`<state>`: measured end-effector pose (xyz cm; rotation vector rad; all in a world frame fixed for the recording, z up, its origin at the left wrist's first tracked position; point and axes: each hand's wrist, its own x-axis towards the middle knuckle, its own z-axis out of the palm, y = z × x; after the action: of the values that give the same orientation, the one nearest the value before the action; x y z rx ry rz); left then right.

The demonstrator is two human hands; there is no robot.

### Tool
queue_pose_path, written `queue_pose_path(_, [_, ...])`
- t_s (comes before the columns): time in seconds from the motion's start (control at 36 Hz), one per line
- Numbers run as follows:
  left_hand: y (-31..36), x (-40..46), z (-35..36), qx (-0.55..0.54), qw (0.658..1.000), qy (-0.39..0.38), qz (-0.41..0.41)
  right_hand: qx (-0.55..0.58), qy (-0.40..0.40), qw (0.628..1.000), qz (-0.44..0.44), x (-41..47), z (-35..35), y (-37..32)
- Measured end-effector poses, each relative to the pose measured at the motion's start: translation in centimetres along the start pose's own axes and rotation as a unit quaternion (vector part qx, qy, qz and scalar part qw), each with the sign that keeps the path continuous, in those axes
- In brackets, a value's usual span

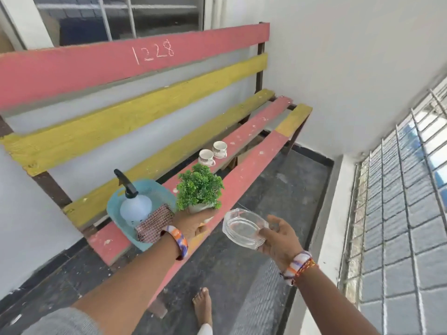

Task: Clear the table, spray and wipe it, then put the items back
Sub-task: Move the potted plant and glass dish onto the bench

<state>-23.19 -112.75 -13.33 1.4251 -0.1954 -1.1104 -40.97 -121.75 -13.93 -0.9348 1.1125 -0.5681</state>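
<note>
Head view, leafy plant (199, 187), glass dish (244, 228) (oval)

We can read one marking only: the number "1228", chalked in white on the top pink slat (135, 61) of the bench (242, 180) backrest. On the remaining things in view we find no legible lettering.

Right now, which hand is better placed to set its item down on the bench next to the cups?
Left, probably. The left hand holds the potted plant over the bench seat, just short of the two cups. The right hand holds the glass dish off the bench's front edge.
</note>
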Motion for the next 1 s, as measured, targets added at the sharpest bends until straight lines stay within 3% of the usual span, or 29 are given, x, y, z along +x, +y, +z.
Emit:
queue_pose_path(0.19, [1.8, 12.7, 4.8, 0.043, 0.992, 0.116, -0.001, -0.045, 0.058, 0.994, 0.076, 14.3, -2.4, -4.9])
queue_pose_path(0.42, [2.5, 21.9, 8.4, 0.149, 0.975, 0.162, -0.039, -0.056, 0.133, 0.977, 0.156, 26.9, -3.2, -8.1])
queue_pose_path(0.61, [-1.3, 29.3, 11.5, 0.086, 0.970, 0.200, -0.103, -0.071, 0.109, 0.972, 0.195, 37.0, -3.6, -8.4])
queue_pose_path(0.83, [-5.0, 34.1, 16.1, 0.207, 0.915, 0.322, -0.123, -0.121, 0.052, 0.958, 0.256, 45.9, -5.0, -7.9])
queue_pose_path(0.92, [-5.4, 35.9, 17.7, 0.243, 0.900, 0.348, -0.100, -0.106, 0.045, 0.957, 0.268, 48.3, -5.2, -7.5])
queue_pose_path(1.0, [-6.4, 37.1, 18.1, 0.267, 0.887, 0.353, -0.133, -0.111, 0.051, 0.958, 0.258, 49.5, -5.0, -6.7])
